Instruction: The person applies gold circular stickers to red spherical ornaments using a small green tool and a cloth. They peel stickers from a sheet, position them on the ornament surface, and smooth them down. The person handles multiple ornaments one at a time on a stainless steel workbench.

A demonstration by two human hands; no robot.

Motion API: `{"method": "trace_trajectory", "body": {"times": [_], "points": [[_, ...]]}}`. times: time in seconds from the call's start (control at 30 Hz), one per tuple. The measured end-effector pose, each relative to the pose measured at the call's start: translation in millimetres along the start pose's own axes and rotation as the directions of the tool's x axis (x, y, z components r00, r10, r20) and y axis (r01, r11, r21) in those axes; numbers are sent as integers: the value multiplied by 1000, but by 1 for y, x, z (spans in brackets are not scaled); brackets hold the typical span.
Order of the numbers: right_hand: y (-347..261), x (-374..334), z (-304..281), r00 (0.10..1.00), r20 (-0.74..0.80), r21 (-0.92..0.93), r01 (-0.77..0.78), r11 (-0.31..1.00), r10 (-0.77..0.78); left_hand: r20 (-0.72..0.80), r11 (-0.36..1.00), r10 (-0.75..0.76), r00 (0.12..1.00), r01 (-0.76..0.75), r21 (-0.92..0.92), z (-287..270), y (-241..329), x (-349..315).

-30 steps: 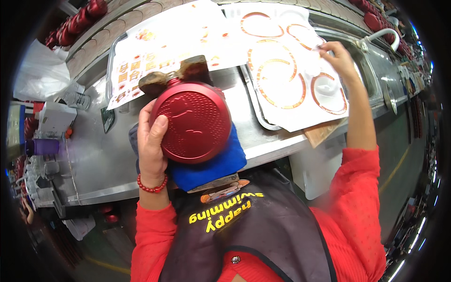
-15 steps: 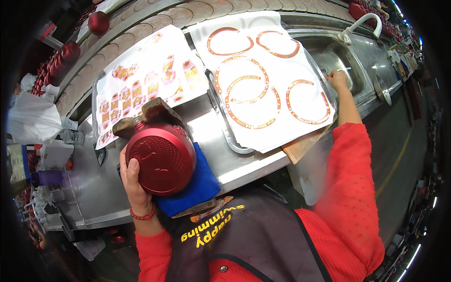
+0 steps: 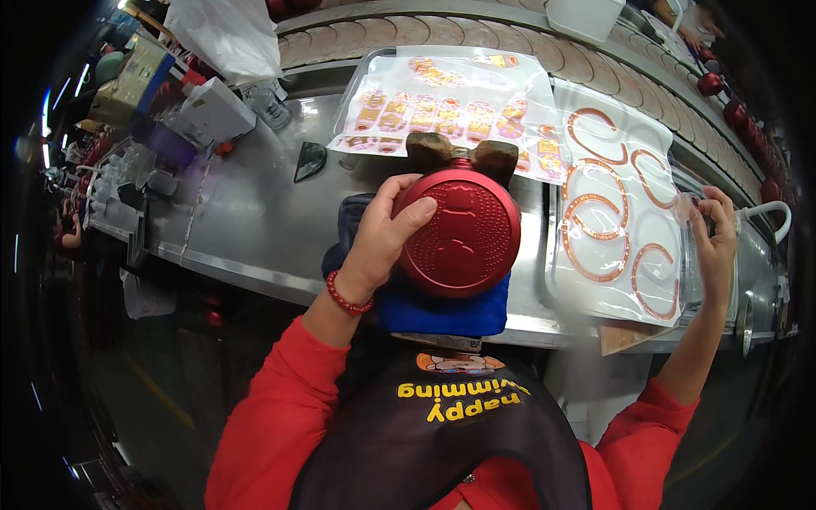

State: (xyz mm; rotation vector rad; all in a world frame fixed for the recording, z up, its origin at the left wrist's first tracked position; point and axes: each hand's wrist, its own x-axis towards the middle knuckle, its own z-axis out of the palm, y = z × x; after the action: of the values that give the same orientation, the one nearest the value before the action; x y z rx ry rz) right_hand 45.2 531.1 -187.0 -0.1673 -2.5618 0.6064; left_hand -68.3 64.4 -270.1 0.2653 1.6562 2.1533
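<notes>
A round, dark red metallic vessel with embossed dots lies on a folded blue cloth in front of me. Its narrow end meets two worn brown blocks. My left hand grips the vessel's left side, thumb on its face. Over at the right, my right hand is raised beside the sheet of curved red-and-gold strip decals. Its fingertips are bent together. Whether something thin is pinched in them is too unclear to make out.
Behind the vessel, a tray holds a sheet of small gold-and-red decals. A white faucet rises at the far right. On the steel counter lie a dark triangular piece and a clear jar. Scalloped plates line the back.
The view has swung left, so the vessel appears nearer the middle. My right hand has come up from the sink to beside the strip decals. My left hand keeps hold of the vessel.
</notes>
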Motion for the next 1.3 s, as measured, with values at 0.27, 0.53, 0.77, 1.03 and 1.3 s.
{"method": "trace_trajectory", "body": {"times": [0.27, 0.53, 0.77, 1.03, 1.3], "points": [[-190, 0, 51, 931, 163, 594, 172, 786, -327, 53, 995, 44, 998, -48, 86, -9, 2, 10], [-215, -10, 156, 924, 112, 411, 292, 864, -365, 10, 731, 389, 921, -315, 605, 4, -8, -24], [-207, -11, 165, 933, 117, 372, 276, 886, -340, 86, 496, 467, 880, -341, 798, 10, -10, -34], [-207, -4, 166, 925, 116, 378, 296, 877, -362, 84, 583, 409, 909, -331, 742, 10, -8, -32], [-208, -1, 164, 916, 133, 385, 304, 871, -378, 120, 564, 419, 900, -362, 743, 10, -5, -30]]}}
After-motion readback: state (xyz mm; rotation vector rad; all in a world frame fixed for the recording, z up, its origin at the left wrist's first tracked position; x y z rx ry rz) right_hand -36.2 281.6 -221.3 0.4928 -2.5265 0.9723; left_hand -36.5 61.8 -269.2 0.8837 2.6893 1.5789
